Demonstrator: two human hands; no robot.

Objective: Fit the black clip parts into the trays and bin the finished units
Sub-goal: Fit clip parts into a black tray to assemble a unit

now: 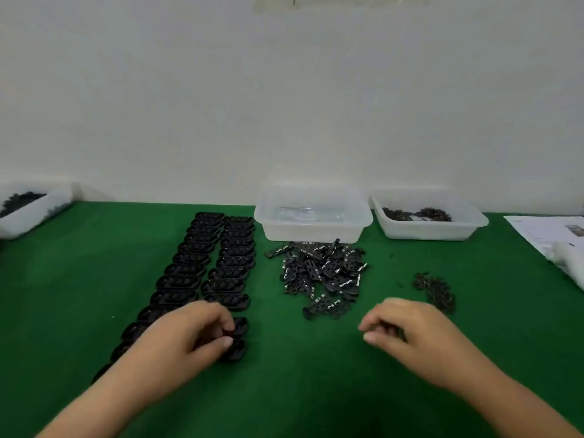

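1. Both hands lay nearest: the left hand pinched what looked like a small black part over the near black trays.
2. Two rows of black trays ran back across the green table.
3. Black clip parts lay heaped before a clear bin.
4. The right hand hovered with curled fingers; whether it held anything was unclear.

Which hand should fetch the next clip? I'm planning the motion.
Right hand, probably: it lies nearest the clip pile, while the left hand is busy at the black trays.
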